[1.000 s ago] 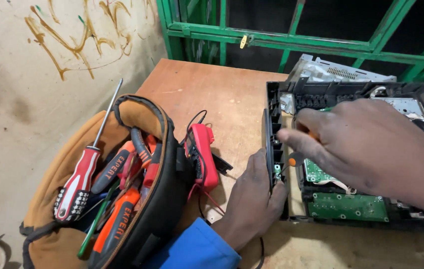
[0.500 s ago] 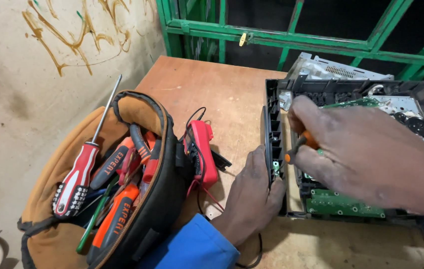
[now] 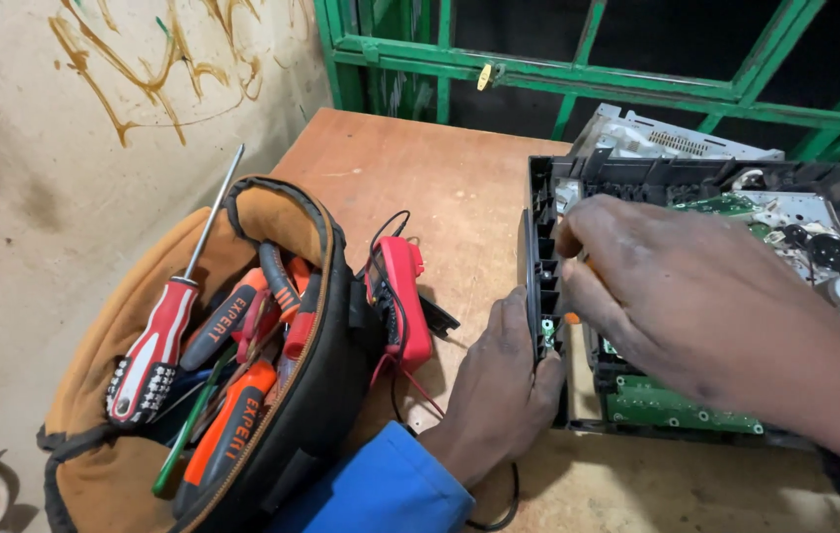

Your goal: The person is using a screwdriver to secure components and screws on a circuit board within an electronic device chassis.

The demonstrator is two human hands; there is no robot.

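My left hand (image 3: 499, 380), blue sleeve at the wrist, rests flat and open against the front edge of the opened black plastic electronics unit (image 3: 677, 197), fingers pressed on the panel and closed round nothing. It has kept that brace over the last second, so the chassis has not shifted on the wooden tabletop (image 3: 420, 168).

Just beyond it, my right hand (image 3: 677, 286) has slid a little toward the left hand and curled tighter. The orange-handled tool it pinches, which stuck out plainly a moment ago, is now almost swallowed by the fingers; only an orange sliver (image 3: 572, 318) peeps out near the panel's inner face. I judge the tip is seated lower in the casing, though the contact point is hidden.

Under that hand lies the green circuit board (image 3: 682, 410). To the left of my left hand sits the red multimeter (image 3: 402, 301) with its leads, then the tan and black tool bag (image 3: 193, 395) of screwdrivers. Farthest off, the green metal frame (image 3: 578, 74).
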